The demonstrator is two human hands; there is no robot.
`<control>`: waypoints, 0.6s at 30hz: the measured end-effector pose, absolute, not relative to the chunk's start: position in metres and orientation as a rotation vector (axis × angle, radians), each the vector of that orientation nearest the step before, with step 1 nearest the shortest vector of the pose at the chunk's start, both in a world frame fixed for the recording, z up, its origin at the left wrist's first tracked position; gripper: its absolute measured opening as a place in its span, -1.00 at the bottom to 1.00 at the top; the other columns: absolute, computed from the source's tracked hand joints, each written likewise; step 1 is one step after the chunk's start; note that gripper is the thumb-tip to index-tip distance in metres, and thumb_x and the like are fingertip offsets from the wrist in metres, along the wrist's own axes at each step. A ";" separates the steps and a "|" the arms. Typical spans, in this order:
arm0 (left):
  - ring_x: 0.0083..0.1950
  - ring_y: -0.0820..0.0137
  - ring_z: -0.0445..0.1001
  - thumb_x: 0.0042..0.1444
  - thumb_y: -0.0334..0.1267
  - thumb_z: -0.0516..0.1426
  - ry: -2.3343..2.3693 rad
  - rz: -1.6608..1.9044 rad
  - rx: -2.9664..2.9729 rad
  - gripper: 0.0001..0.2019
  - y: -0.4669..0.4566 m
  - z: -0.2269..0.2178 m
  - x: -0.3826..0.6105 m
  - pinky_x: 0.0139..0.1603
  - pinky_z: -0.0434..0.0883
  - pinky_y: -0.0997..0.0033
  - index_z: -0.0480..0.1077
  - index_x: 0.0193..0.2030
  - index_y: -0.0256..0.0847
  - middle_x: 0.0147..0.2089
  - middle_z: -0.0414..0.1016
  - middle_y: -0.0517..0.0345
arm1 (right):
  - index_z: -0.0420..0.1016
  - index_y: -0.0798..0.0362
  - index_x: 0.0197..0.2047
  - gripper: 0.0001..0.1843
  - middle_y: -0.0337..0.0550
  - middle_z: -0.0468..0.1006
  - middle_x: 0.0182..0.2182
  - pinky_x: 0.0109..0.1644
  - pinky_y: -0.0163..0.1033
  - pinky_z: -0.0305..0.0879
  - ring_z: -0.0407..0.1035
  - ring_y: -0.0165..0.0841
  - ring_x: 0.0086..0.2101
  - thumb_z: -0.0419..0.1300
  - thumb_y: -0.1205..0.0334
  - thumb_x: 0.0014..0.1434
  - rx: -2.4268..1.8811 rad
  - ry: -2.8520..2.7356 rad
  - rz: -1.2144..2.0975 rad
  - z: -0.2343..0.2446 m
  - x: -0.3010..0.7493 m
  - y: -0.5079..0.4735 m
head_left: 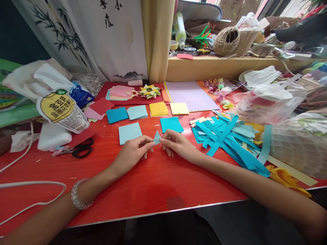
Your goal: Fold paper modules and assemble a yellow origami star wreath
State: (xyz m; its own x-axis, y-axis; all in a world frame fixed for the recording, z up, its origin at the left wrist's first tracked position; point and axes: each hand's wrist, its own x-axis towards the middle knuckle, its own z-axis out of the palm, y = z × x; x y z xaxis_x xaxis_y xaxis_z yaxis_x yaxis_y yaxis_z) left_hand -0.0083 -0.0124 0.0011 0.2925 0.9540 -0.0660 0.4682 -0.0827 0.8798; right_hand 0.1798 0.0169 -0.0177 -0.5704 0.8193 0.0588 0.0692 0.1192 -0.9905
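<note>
Between my two hands is a small light-blue folded paper (157, 137) with a pointed top, held just above the red table (143, 190). My left hand (139, 146) pinches its left side between thumb and fingers. At its right side, my right hand (175, 143) is closed on it too. Just behind my left hand lies a light-blue paper square (129, 132), and a teal paper square (171, 125) is behind my right hand. Farther back are small stacks of dark-blue (117, 115), pale-blue (137, 112), yellow (158, 109) and cream squares (179, 108).
On the right is a pile of blue paper strips (227, 139) beside plastic bags (270, 95). Black-handled scissors (83, 148) and a white cable (48, 183) lie at left. A folded paper wreath (149, 91) and a lilac sheet (190, 95) are at the back.
</note>
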 end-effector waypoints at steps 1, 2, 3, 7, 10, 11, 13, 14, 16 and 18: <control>-0.54 0.54 0.27 0.14 -0.05 0.03 1.323 0.717 1.684 -0.78 -0.012 0.001 -0.009 -0.43 0.25 0.51 0.34 -0.27 -0.15 -0.41 0.41 0.28 | 0.19 0.06 -0.37 -0.73 -0.32 0.35 -0.53 -0.60 -0.40 0.16 0.23 -0.55 -0.64 0.02 0.03 0.20 -0.867 -1.771 1.517 -0.018 0.180 0.017; -0.54 0.54 0.25 0.14 -0.05 0.03 1.340 0.734 1.671 -0.77 -0.011 0.000 -0.010 -0.45 0.23 0.51 0.34 -0.30 -0.16 -0.43 0.39 0.29 | 0.19 0.06 -0.37 -0.73 -0.32 0.35 -0.54 -0.60 -0.40 0.16 0.23 -0.55 -0.64 0.03 0.03 0.19 -0.868 -1.784 1.523 -0.017 0.179 0.016; -0.55 0.54 0.23 0.14 -0.03 0.02 1.355 0.757 1.657 -0.75 -0.011 0.000 -0.010 -0.47 0.21 0.51 0.33 -0.33 -0.16 -0.46 0.35 0.29 | 0.19 0.06 -0.37 -0.73 -0.32 0.34 -0.55 -0.60 -0.40 0.16 0.22 -0.55 -0.65 0.03 0.03 0.19 -0.869 -1.794 1.527 -0.017 0.179 0.016; -0.53 0.51 0.18 0.17 -0.01 -0.02 1.485 0.875 1.709 -0.68 -0.011 0.003 -0.013 -0.47 0.15 0.49 0.26 -0.46 -0.18 -0.57 0.21 0.31 | 0.17 0.05 -0.39 -0.71 -0.32 0.32 -0.55 -0.59 -0.39 0.13 0.20 -0.55 -0.64 0.01 0.01 0.20 -0.896 -1.773 1.458 -0.013 0.178 0.012; -0.44 0.48 0.22 0.17 -0.05 -0.01 1.607 0.951 1.901 -0.72 -0.007 0.004 -0.017 -0.41 0.15 0.47 0.30 -0.43 -0.18 -0.48 0.28 0.27 | 0.18 0.05 -0.39 -0.73 -0.31 0.30 -0.54 -0.52 -0.37 0.14 0.18 -0.54 -0.60 -0.03 0.04 0.23 -0.972 -1.778 1.167 -0.012 0.181 0.016; -0.41 0.47 0.23 0.17 -0.07 0.00 1.628 0.966 1.970 -0.73 -0.004 0.004 -0.017 -0.38 0.16 0.46 0.32 -0.42 -0.18 -0.45 0.29 0.26 | 0.20 0.05 -0.38 -0.75 -0.29 0.31 -0.53 -0.49 -0.36 0.15 0.19 -0.52 -0.57 -0.03 0.07 0.23 -1.002 -1.813 1.025 -0.012 0.183 0.019; -0.37 0.44 0.25 0.18 -0.11 -0.01 1.665 1.001 2.096 -0.74 0.004 0.002 -0.019 -0.32 0.18 0.44 0.33 -0.42 -0.19 -0.43 0.30 0.23 | 0.25 0.06 -0.35 -0.80 -0.22 0.37 -0.48 -0.40 -0.33 0.19 0.25 -0.45 -0.48 -0.02 0.12 0.23 -1.046 -1.941 0.711 -0.013 0.188 0.027; -0.35 0.42 0.25 0.19 -0.12 -0.01 1.691 1.011 2.154 -0.74 0.009 0.000 -0.019 -0.29 0.19 0.42 0.33 -0.43 -0.20 -0.42 0.30 0.21 | 0.28 0.06 -0.31 -0.83 -0.17 0.41 -0.41 -0.34 -0.30 0.21 0.28 -0.41 -0.41 -0.01 0.15 0.22 -1.057 -2.031 0.554 -0.013 0.191 0.032; -0.31 0.38 0.25 0.19 -0.14 -0.02 1.795 1.044 2.250 -0.73 0.020 -0.005 -0.019 -0.24 0.19 0.38 0.30 -0.47 -0.21 -0.43 0.31 0.18 | 0.32 0.07 -0.22 -0.82 -0.06 0.44 -0.26 -0.16 -0.21 0.24 0.31 -0.30 -0.21 -0.01 0.16 0.21 -1.066 -2.195 0.276 -0.016 0.194 0.041; -0.28 0.34 0.24 0.20 -0.17 -0.03 1.828 0.963 2.365 -0.73 0.031 -0.011 -0.018 -0.23 0.20 0.36 0.30 -0.47 -0.21 -0.42 0.34 0.15 | 0.33 0.08 -0.10 -0.74 0.01 0.42 -0.11 -0.02 -0.11 0.22 0.26 -0.20 -0.07 0.02 0.14 0.19 -1.104 -2.294 0.102 -0.019 0.195 0.046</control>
State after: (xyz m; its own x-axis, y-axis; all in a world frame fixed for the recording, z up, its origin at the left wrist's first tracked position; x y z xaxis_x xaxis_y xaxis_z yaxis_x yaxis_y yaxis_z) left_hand -0.0179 0.0312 -0.0108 0.1345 0.8769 0.4614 0.8764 -0.3226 0.3577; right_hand 0.1948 0.0464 -0.0189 -0.4853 0.7360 0.4720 0.6913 0.6535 -0.3083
